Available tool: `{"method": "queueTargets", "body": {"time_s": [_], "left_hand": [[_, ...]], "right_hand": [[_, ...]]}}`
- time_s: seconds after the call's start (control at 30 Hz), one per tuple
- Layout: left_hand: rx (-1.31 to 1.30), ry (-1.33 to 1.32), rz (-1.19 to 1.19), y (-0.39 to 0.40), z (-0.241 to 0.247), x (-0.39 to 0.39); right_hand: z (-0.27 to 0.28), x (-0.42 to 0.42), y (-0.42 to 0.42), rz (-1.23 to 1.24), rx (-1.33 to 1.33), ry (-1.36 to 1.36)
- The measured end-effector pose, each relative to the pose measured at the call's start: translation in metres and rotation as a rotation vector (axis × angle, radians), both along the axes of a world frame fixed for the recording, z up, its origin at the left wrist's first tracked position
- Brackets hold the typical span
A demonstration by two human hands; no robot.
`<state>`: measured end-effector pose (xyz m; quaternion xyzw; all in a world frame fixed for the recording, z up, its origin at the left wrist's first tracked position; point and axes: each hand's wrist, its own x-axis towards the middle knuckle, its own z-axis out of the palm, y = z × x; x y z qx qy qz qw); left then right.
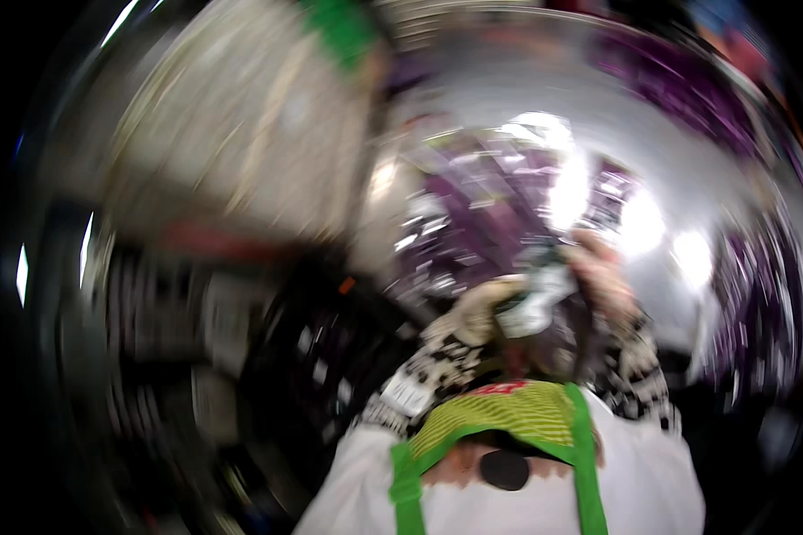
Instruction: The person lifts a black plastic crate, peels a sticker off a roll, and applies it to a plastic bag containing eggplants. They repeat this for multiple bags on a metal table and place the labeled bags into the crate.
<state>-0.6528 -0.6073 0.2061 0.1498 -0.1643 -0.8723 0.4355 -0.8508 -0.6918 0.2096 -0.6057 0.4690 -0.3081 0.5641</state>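
Observation:
Close before my chest, my left hand [492, 304] and my right hand [599, 267] hold a dark green and white item [537, 301] between them; blur hides what it is. Patterned sleeves cover both forearms. Just beyond the hands, a pile of purple, shiny plastic-wrapped packages [482, 214] lies on a metal table [649, 114]. The fingers are too blurred to tell exactly how they grip.
More purple packages lie at the table's far right corner [682, 87] and along its right side [749, 307]. At the left is a large pale surface [254, 127]. A dark container [334, 341], seemingly with packages inside, stands below it.

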Motion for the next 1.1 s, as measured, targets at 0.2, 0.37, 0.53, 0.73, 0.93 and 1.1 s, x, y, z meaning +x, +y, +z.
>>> {"method": "queueTargets", "body": {"time_s": [0.2,0.37,0.53,0.73,0.93,1.1], "left_hand": [[-0.154,0.129,0.25,0.027,-0.006,0.008],[0.072,0.066,0.892,0.085,0.005,0.061],[0.227,0.026,1.433,0.132,0.018,0.137],[0.285,0.054,1.835,0.218,-0.049,0.24],[0.636,0.128,1.997,0.297,-0.154,0.305],[0.888,0.012,2.093,0.313,-0.26,0.324]], "right_hand": [[-0.158,-0.139,-0.058,-0.512,-0.021,0.644],[-0.147,-0.12,-0.05,-0.374,0.621,0.133],[-0.092,-0.062,-0.021,-0.225,0.419,0.147],[-0.065,-0.009,0.003,-0.161,0.283,0.176],[-0.039,0.029,0.022,-0.153,0.184,0.215],[-0.007,0.073,0.034,-0.067,0.108,0.186]]}}
